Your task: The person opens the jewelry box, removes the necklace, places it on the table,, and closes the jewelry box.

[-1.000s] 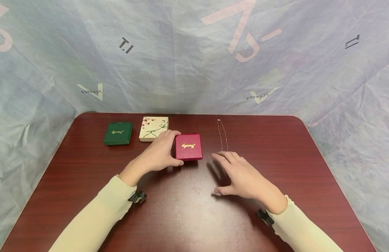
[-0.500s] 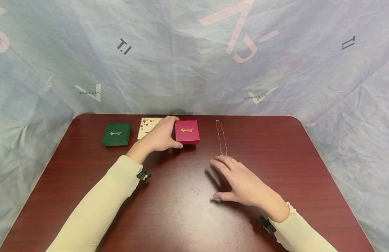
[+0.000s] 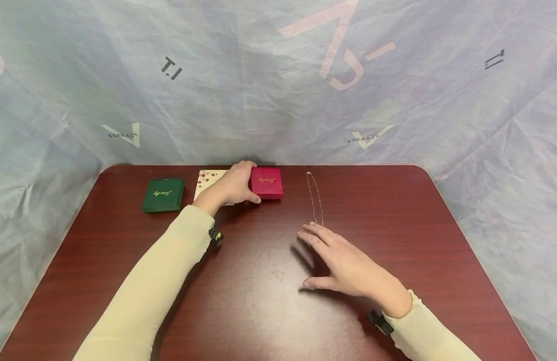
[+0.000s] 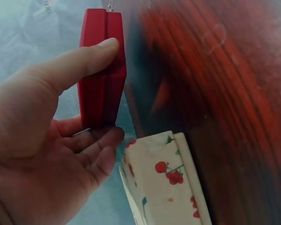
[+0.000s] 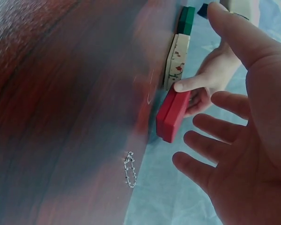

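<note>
My left hand (image 3: 235, 184) grips a red jewelry box (image 3: 267, 183) from its left side, thumb on the near face and fingers at the far side. The left wrist view shows the thumb across the red box (image 4: 102, 84); whether the box touches the table I cannot tell. Partly behind that hand lies a cream box with a floral print (image 3: 210, 181). My right hand (image 3: 346, 260) is held over the table with fingers spread and nothing in it. Just beyond its fingertips a thin necklace (image 3: 312, 195) lies in a long loop; its near end is partly hidden by the fingers.
A green jewelry box (image 3: 163, 195) stands left of the cream box. The dark red wooden table (image 3: 242, 306) ends at a back edge close behind the boxes. A pale printed cloth (image 3: 242, 90) hangs behind and at both sides.
My left hand has carried the red box away from me toward the back of the table, alongside the cream box. The right hand stays nearly in place over the table.
</note>
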`<state>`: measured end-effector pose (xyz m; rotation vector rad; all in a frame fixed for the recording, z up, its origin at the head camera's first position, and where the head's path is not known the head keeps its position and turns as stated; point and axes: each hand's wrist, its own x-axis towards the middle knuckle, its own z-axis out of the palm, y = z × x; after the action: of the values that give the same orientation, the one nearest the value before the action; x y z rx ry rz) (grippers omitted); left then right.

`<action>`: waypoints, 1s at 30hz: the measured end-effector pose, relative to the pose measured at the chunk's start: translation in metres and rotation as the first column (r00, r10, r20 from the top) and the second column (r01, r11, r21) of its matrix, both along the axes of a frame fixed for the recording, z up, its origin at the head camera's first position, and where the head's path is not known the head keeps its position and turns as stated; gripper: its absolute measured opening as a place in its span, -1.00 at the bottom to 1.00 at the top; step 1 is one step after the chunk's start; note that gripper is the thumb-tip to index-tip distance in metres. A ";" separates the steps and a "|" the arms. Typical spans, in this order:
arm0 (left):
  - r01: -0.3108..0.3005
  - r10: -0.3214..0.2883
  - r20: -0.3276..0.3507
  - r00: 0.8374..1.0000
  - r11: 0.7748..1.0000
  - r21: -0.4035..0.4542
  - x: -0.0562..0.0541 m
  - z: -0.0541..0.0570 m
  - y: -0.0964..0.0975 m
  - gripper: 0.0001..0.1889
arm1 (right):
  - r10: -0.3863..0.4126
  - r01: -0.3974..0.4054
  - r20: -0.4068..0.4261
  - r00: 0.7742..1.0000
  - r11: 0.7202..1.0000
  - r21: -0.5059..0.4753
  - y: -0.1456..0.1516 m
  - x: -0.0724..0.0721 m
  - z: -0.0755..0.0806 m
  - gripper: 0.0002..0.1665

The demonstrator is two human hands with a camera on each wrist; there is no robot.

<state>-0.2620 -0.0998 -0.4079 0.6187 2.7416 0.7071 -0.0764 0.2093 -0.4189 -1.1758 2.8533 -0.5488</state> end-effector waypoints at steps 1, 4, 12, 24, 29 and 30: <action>-0.001 0.001 -0.002 1.000 1.000 -0.008 -0.001 -0.001 0.001 0.06 | 0.002 -0.002 0.001 1.000 1.000 0.003 0.000 0.000 0.000 0.20; -0.005 0.005 -0.009 1.000 0.999 -0.045 -0.004 -0.002 0.004 0.05 | 0.010 -0.010 0.003 1.000 1.000 0.000 0.000 0.000 -0.001 0.19; -0.029 0.027 -0.012 1.000 0.989 -0.148 -0.007 -0.004 0.012 0.06 | 0.003 -0.003 0.013 1.000 1.000 -0.010 0.001 0.001 -0.002 0.19; -0.032 0.025 -0.036 0.999 0.982 -0.186 -0.008 -0.011 0.014 0.15 | 0.000 0.000 0.032 0.999 1.000 0.000 0.000 0.002 -0.003 0.18; -0.022 0.014 -0.048 0.999 0.987 -0.162 -0.005 -0.006 0.013 0.27 | 0.019 -0.019 -0.008 1.000 1.000 -0.016 0.000 0.002 -0.005 0.19; -0.023 0.016 -0.048 0.999 0.988 -0.153 -0.004 -0.005 0.012 0.28 | 0.022 -0.022 -0.014 1.000 1.000 -0.017 -0.001 0.002 -0.005 0.19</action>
<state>-0.2663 -0.0876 -0.4133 0.5815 2.8146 0.4845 -0.0744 0.2088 -0.4240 -1.2171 2.8490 -0.5669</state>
